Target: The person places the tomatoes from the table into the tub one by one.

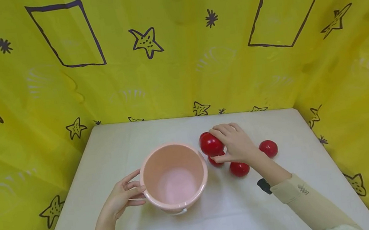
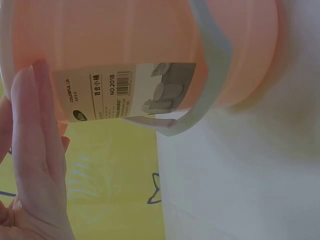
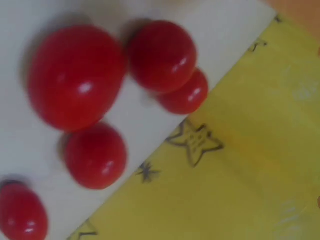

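Yellow sheeting (image 1: 180, 86) stands behind table (image 1: 226, 218), bucket (image 1: 170, 153) and red balls (image 1: 240, 169).

Bucket (image 1: 172, 158): peach-pink, upright, open-topped. Left fingers (image 1: 134, 192) touch its outer wall by the rim. Printed label (image 2: 125, 92) just past those fingertips; pale handle (image 2: 217, 55) hangs down the side.
Red balls, glossy. Ball A (image 1: 211, 144): between right fingers (image 1: 218, 134) and thumb. Ball B (image 1: 202, 135): mostly hidden behind A. Ball C (image 1: 218, 164): partly covered by right thumb. Ball D (image 1: 240, 169): nearer, rightward of right fingers. Ball E (image 1: 268, 148): farther right of them, apart.
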Available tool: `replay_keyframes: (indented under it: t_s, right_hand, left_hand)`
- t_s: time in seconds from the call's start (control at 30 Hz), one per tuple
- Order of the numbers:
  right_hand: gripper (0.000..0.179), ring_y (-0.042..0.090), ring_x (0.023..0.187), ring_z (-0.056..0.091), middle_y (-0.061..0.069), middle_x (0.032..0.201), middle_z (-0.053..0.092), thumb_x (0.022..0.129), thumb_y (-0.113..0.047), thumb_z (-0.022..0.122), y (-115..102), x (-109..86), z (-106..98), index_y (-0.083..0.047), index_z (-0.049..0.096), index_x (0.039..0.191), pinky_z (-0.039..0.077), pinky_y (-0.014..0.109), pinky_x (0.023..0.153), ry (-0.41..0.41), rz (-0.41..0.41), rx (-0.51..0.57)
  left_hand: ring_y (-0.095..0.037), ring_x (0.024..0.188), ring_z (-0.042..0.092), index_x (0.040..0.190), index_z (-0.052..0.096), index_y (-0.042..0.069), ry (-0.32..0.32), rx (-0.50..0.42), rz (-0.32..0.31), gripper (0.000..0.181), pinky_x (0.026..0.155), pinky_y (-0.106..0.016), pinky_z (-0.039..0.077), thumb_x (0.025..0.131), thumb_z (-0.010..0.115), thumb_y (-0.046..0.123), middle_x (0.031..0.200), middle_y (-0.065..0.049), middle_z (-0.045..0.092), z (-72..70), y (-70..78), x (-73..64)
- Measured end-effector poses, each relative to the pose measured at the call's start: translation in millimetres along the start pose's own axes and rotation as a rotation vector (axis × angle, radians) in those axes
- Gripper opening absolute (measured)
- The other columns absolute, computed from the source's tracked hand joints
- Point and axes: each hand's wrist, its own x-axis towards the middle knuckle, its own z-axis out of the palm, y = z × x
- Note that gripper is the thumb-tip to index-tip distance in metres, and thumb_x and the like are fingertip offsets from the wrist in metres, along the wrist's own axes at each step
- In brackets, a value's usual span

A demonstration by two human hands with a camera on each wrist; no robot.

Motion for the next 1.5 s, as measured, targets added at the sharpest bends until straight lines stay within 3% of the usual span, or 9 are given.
replay_keyframes:
  t_s: [0.33,0.47,0.67,1.1,1.33,1.5]
  right_hand:
    - [0.072,0.021,0.113,0.044,0.004,0.12,0.053,0.066,-0.056,0.067,-51.6,40.6,10.4,-0.016,0.05,0.124,0.037,0.045,0.098,-0.037,-0.245,-0.018]
    - [0.073,0.019,0.114,0.043,0.002,0.121,0.052,0.068,-0.058,0.063,-68.4,51.8,17.2,-0.017,0.049,0.126,0.037,0.043,0.098,-0.079,-0.302,-0.058]
    - [0.072,0.018,0.118,0.04,0.0,0.128,0.048,0.071,-0.059,0.059,-88.2,64.7,29.1,-0.02,0.046,0.13,0.035,0.042,0.101,-0.161,-0.374,-0.097]
    - [0.078,0.02,0.122,0.037,0.0,0.134,0.045,0.073,-0.059,0.063,-113.1,80.9,60.6,-0.022,0.04,0.137,0.032,0.043,0.104,-0.346,-0.403,-0.117]
    - [0.08,0.021,0.124,0.037,-0.001,0.139,0.042,0.074,-0.06,0.062,-122.3,84.0,71.0,-0.025,0.035,0.141,0.032,0.044,0.105,-0.441,-0.389,-0.197]
    - [0.078,0.018,0.12,0.039,-0.003,0.136,0.044,0.074,-0.062,0.06,-125.5,83.7,80.2,-0.028,0.035,0.14,0.035,0.039,0.102,-0.462,-0.397,-0.288]
  left_hand:
    - [-0.021,0.076,0.068,0.144,0.018,-0.001,-0.007,-0.031,0.023,0.072,0.068,-0.039,0.056,0.086,0.061,0.004,0.088,-0.005,0.062,0.6,-0.2,-0.3]
    - [-0.021,0.076,0.068,0.143,0.019,-0.001,-0.004,-0.024,0.026,0.071,0.068,-0.038,0.056,0.086,0.06,0.004,0.085,-0.001,0.062,1.4,0.2,0.0]
    - [-0.022,0.077,0.068,0.143,0.021,0.0,0.009,-0.006,0.017,0.068,0.067,-0.038,0.056,0.087,0.059,0.004,0.088,-0.005,0.063,0.9,-0.3,0.3]
    - [-0.023,0.079,0.068,0.143,0.022,0.001,0.025,0.018,0.01,0.069,0.068,-0.038,0.056,0.087,0.061,0.009,0.087,-0.003,0.063,-1.0,-0.6,0.0]
    - [-0.023,0.08,0.068,0.143,0.022,0.002,0.03,0.021,0.002,0.069,0.068,-0.037,0.056,0.087,0.062,0.011,0.088,-0.004,0.064,-1.3,-0.5,-0.2]
    - [-0.023,0.08,0.068,0.143,0.022,0.002,0.013,0.013,0.003,0.069,0.068,-0.037,0.056,0.087,0.062,0.011,0.09,-0.005,0.064,-1.3,-0.8,1.1]
